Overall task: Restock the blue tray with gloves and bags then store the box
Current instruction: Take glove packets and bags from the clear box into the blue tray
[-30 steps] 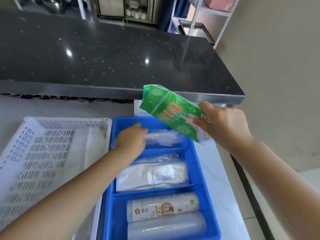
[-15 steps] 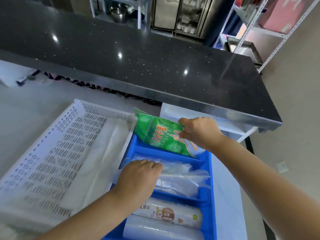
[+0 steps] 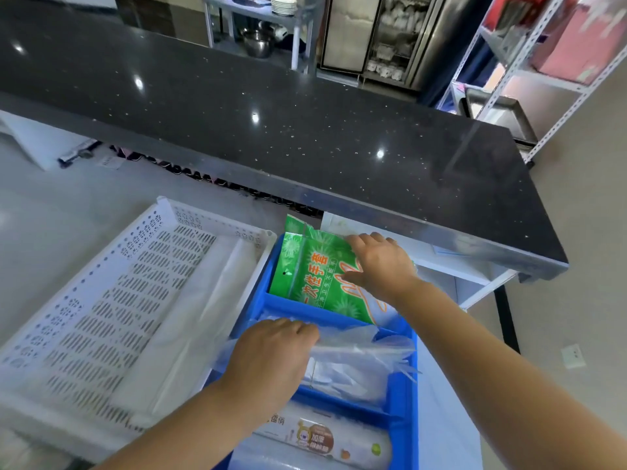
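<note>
At the far end of the blue tray (image 3: 405, 412), the green glove pack (image 3: 305, 276) is leaning tilted in the last compartment, its lower edge sitting behind the divider and its torn top poking above the rim. The right hand (image 3: 380, 266) is holding it, fingers draped over its far right edge and thumb lying on the printed face. The left hand (image 3: 271, 357) is resting knuckles-up on the clear plastic bundle (image 3: 353, 368) in the middle compartment, fingers bent; whether they are pinching it cannot be told. A printed roll (image 3: 325, 439) is lying in the near compartment. A white perforated basket (image 3: 101, 317) is sitting just beside the tray's left wall, and the black counter (image 3: 271, 123) is jutting out overhead just beyond the pack.
</note>
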`<state>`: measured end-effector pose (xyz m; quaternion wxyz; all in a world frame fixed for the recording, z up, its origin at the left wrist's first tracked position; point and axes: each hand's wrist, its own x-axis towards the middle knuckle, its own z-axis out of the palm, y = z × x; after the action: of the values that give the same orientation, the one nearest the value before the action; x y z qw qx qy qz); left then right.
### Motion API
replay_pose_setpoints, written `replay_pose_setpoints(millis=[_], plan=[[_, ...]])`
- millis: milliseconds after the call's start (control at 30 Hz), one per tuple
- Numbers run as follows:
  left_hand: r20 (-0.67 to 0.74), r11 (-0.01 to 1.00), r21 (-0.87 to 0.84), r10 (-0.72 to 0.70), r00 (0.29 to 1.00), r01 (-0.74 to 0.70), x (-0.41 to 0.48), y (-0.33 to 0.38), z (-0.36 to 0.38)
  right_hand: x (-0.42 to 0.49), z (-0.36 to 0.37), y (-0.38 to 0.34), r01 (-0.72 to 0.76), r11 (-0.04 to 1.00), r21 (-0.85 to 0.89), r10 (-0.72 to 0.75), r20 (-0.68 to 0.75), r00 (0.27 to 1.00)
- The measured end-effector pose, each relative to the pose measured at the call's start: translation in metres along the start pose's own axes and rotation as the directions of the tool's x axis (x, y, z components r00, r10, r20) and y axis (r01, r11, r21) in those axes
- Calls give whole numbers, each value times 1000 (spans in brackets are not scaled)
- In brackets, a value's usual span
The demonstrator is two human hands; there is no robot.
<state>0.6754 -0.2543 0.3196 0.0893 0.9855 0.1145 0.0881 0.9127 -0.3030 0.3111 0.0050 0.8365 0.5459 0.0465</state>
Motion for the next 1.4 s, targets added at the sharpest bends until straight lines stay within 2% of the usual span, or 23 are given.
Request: replay_pose_setpoints(millis=[100,267,500,633,733,800,867,900,933,967,1000,1067,1100,1133,1267,1333,1400], plan=[[-2,1000,5,-25,1000,25,5,-1,-7,-3,11,-5,-3,998,57,10,-122,992],[5,999,32,-33,999,33,9,-2,-7,1,31,-13,53,996,65,-49,-57,997],[14,996,67,-54,998,53,8,-9,-2,-2,26,-6,90,995,50,-82,-141,987],[15,993,93,-75,997,73,10,-14,-2,-16,18,-1,51,998,27,-43,-248,968],[14,988,134,-79,997,77,18,-17,-1,-31,8,6,28,985,170,1,-168,986],[7,985,146,-89,996,87,27,-19,1,-43,-3,9,-19,929,370,105,-214,971],[6,985,143,-98,995,96,38,-22,3,-55,-21,8,-94,748,657,259,-158,953],[0,988,127,-92,996,91,44,-23,4,-61,-30,6,-112,646,755,271,-90,958],[-16,992,95,-77,997,78,50,-24,6,-67,-38,3,-105,602,791,235,-50,971],[-57,997,51,-63,996,66,57,-25,9,-73,-46,-2,-84,632,770,169,-32,985],[-55,998,7,-69,996,70,64,-25,10,-77,-51,-6,-59,713,699,99,-18,995],[-21,998,-35,-56,998,55,78,-22,7,-78,-52,-13,-8,913,407,8,1,1000],[-7,997,-51,-50,999,50,84,-20,4,-77,-50,-15,-3,960,279,1,7,1000],[7,997,-69,-46,999,46,90,-18,1,-76,-48,-16,-26,975,222,24,14,1000],[114,989,-139,-34,993,49,107,-26,-7,-70,-43,-5,-199,950,239,190,59,980],[141,993,-109,-38,989,54,113,-40,-10,-69,-42,4,-248,943,223,246,38,969],[110,996,-50,-61,992,67,115,-54,-15,-68,-41,10,-282,940,195,291,-20,957]])
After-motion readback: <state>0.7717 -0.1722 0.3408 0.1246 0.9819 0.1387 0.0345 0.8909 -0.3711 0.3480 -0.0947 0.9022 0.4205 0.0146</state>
